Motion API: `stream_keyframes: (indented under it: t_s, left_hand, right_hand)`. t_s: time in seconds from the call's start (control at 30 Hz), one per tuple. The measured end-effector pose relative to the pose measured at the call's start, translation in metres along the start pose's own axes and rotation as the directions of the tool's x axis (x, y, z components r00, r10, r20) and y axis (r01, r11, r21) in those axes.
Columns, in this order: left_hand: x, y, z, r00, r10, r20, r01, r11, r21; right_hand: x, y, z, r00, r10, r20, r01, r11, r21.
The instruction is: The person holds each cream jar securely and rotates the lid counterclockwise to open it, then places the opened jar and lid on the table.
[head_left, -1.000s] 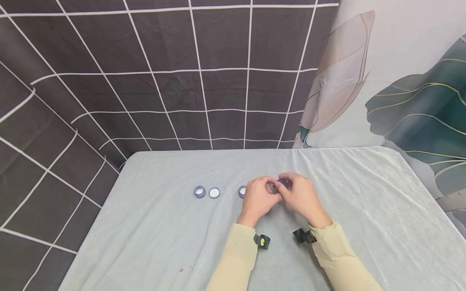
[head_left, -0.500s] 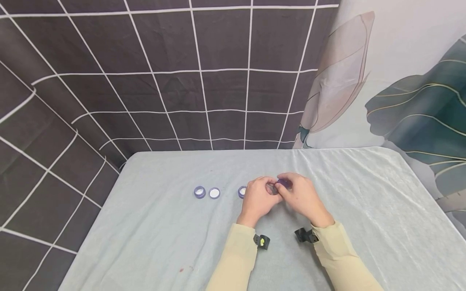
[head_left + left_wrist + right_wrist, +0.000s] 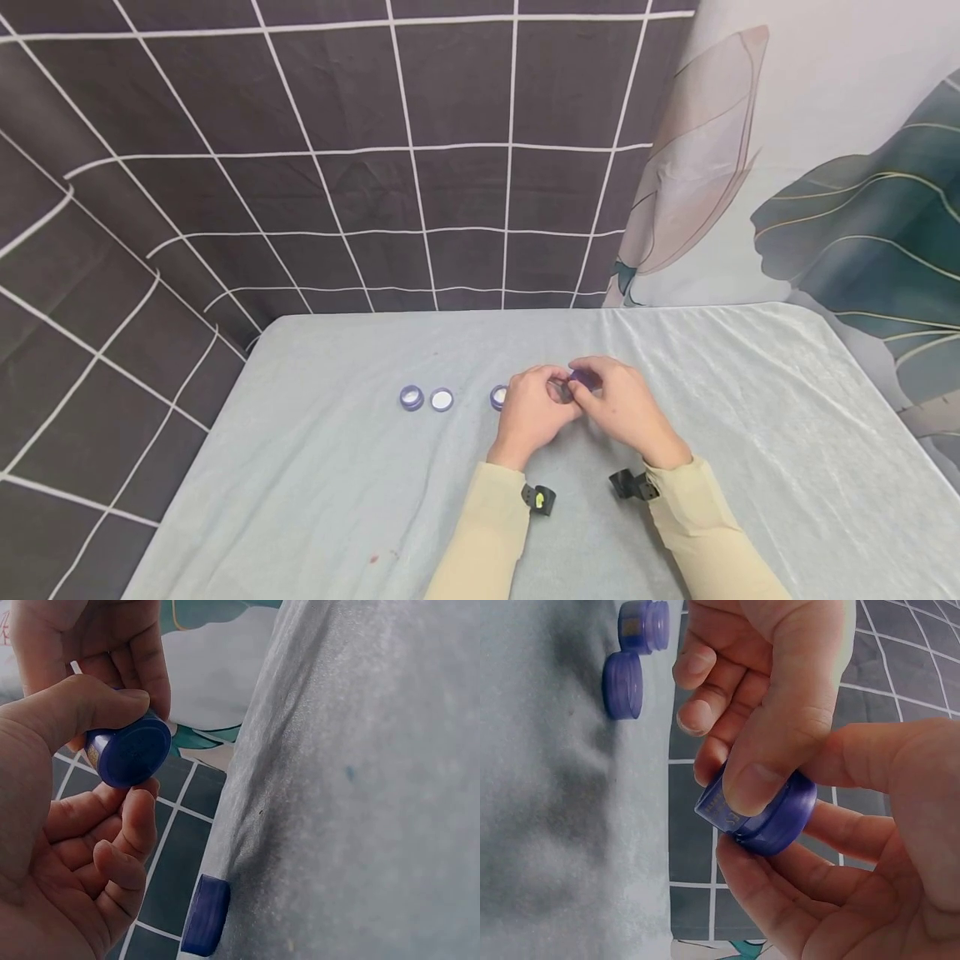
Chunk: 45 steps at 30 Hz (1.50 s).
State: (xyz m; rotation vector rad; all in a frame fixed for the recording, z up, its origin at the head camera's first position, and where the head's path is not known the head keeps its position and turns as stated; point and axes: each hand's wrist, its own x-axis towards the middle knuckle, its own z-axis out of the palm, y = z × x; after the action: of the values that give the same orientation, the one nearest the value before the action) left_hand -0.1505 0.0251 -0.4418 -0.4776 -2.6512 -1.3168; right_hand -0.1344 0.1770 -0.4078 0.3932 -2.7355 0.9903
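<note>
Both hands meet above the table, around a small purple jar (image 3: 733,806) with gold lettering. My left hand (image 3: 530,410) grips the jar's body; in the left wrist view its thumb lies on the side and the round base faces the camera. With curled fingers my right hand (image 3: 622,404) holds the purple lid (image 3: 787,821) at the jar's other end. Whether the lid sits fully down, I cannot tell. Just left of my left hand lies another purple round piece (image 3: 497,397), partly covered by the hand; the left wrist view shows it as a shallow lid (image 3: 206,915).
Farther left stand an open purple jar (image 3: 411,397) with a threaded neck and, beside it, a lid (image 3: 442,400) with its white inside up. Pale cloth covers the table (image 3: 315,483). A dark gridded curtain (image 3: 465,192) hangs behind its far edge.
My right hand and wrist turn slightly at the lid, the forearm shifting a little to the right. The left hand and the pieces on the table stay put.
</note>
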Motion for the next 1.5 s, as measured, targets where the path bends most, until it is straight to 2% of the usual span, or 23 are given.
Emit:
stream_keyframes:
  t_s: [0.53, 0.87, 1.5]
  left_hand:
    - [-0.0006, -0.0013, -0.0004, 1.000, 0.000, 0.021, 0.000, 1.000, 0.009]
    - [-0.0009, -0.0022, -0.0008, 1.000, -0.001, 0.023, 0.001, 1.000, 0.019]
    - [-0.0003, -0.0033, 0.0004, 1.000, -0.007, 0.020, 0.009, 0.998, -0.066]
  right_hand:
    - [-0.0006, 0.0007, -0.0026, 0.999, -0.035, 0.024, 0.035, 0.999, 0.014]
    - [-0.0007, 0.0029, -0.0020, 0.999, -0.050, 0.001, 0.050, 0.999, 0.005]
    - [0.0001, 0.0037, -0.0077, 1.000, -0.015, -0.014, 0.016, 0.999, 0.049]
